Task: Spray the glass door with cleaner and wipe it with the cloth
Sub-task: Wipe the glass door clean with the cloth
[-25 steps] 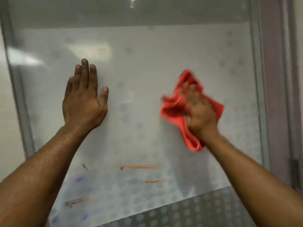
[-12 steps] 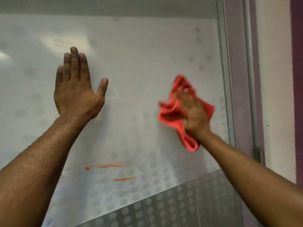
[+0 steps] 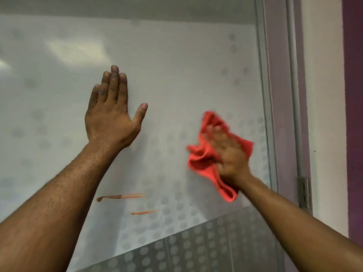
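A frosted glass door (image 3: 176, 65) with a dotted pattern fills the view. My right hand (image 3: 229, 154) presses a crumpled red cloth (image 3: 202, 163) against the glass near the door's right edge; the hand is blurred. My left hand (image 3: 112, 116) lies flat on the glass to the left, fingers together, thumb out, holding nothing. Two orange-brown streaks (image 3: 119, 196) mark the glass below my left hand, the smaller streak (image 3: 144, 212) lower and to the right. No spray bottle is in view.
A grey metal frame (image 3: 267, 95) runs down the door's right edge, with a purple-grey jamb (image 3: 280, 75) and a hinge (image 3: 304, 193) beside it. A white wall (image 3: 324, 95) and a dark purple strip (image 3: 353, 114) lie further right.
The view has swung to the right, bringing the frame and wall in. My right hand with the cloth has shifted slightly lower along the glass. My left hand stays flat on the door.
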The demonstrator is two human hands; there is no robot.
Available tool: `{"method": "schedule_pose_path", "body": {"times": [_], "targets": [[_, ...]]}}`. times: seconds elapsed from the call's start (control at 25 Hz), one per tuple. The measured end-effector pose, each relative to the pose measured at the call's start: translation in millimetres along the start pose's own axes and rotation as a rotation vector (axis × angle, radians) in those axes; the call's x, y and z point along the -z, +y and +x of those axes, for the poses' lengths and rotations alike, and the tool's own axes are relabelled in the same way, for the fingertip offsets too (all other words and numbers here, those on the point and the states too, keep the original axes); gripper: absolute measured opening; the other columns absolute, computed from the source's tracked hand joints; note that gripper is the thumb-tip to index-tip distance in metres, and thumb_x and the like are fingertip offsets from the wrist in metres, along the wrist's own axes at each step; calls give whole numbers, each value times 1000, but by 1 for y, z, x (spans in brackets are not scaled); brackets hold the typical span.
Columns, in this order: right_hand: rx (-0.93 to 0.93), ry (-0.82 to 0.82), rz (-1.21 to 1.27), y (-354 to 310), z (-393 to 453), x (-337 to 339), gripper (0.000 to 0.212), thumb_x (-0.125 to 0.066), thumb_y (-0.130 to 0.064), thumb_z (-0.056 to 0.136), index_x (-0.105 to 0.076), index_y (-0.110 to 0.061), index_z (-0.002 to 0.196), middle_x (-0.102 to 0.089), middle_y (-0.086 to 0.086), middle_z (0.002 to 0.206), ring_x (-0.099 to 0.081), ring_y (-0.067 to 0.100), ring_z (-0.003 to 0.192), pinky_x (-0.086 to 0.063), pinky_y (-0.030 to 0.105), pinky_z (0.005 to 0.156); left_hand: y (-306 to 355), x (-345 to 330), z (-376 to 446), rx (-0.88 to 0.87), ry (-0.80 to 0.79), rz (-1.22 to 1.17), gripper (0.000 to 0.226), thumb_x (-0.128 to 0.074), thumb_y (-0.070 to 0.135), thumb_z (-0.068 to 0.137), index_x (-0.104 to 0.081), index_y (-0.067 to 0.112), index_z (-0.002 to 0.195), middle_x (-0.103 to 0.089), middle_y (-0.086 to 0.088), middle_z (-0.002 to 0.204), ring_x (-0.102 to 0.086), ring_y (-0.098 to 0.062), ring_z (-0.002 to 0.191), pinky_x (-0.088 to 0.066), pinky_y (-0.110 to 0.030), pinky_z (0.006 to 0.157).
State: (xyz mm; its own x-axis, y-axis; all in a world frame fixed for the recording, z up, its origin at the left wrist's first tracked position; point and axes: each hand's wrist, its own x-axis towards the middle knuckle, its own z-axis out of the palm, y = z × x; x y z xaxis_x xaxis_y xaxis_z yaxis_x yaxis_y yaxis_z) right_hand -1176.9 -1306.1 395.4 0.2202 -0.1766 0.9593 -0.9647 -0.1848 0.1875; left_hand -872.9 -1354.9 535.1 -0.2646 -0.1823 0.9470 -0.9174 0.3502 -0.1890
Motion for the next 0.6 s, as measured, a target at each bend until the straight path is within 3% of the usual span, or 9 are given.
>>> {"method": "schedule_pose_path", "body": {"times": [0.12, 0.2, 0.32, 0.36, 0.44, 0.48, 0.6], "targets": [[-387, 188, -21, 30, 9, 7, 65, -62, -32, 91, -38, -9, 146, -42, 19, 150, -38, 38, 138, -34, 53, 109, 5, -1, -6, -41, -15, -7, 81, -14, 63, 98, 7, 12, 158, 13, -4, 166, 12, -16, 152, 3, -36, 124], [-476, 234, -29, 0, 10, -4, 65, -58, -29, 88, -39, -4, 146, -38, 20, 152, -33, 37, 141, -29, 48, 114, 19, -3, -11, -66, -38, -42, 80, -16, 61, 99, 7, 12, 158, 12, -5, 166, 11, -17, 153, 2, -37, 124], [-137, -120, 49, -58, -45, -16, 75, -51, -31, 81, -30, -15, 152, -21, 10, 160, -14, 27, 150, -18, 49, 118, 46, -14, -27, -124, -18, -87, 79, -20, 59, 100, 3, 12, 158, 5, -7, 167, 5, -19, 153, 0, -38, 124], [22, -242, 5, -59, -77, -15, 77, -49, -33, 82, -24, -20, 153, -17, 6, 161, -9, 23, 151, -16, 48, 119, 54, -18, -35, -146, -18, -103, 79, -21, 59, 99, 1, 11, 158, 3, -7, 167, 3, -19, 154, -1, -37, 124], [215, -334, -77, -25, -119, -2, 80, -48, -34, 84, -13, -27, 155, -15, 1, 160, -5, 16, 151, -16, 45, 120, 62, -23, -50, -147, -34, -97, 79, -21, 59, 99, 0, 11, 159, 2, -7, 167, 3, -19, 154, -1, -37, 124], [161, -314, -77, 0, -127, 5, 79, -48, -35, 85, -10, -29, 155, -17, 2, 160, -4, 14, 151, -19, 46, 119, 63, -25, -56, -137, -43, -86, 79, -21, 60, 99, 1, 12, 159, 4, -6, 167, 5, -18, 153, 0, -36, 124], [-367, -101, 44, 48, -111, 18, 75, -58, -43, 92, -22, -18, 153, -20, 8, 160, -8, 17, 150, -20, 50, 118, 68, -26, -63, -125, -52, -72, 79, -19, 60, 100, 4, 12, 158, 7, -6, 167, 8, -18, 153, 3, -35, 124]]}}
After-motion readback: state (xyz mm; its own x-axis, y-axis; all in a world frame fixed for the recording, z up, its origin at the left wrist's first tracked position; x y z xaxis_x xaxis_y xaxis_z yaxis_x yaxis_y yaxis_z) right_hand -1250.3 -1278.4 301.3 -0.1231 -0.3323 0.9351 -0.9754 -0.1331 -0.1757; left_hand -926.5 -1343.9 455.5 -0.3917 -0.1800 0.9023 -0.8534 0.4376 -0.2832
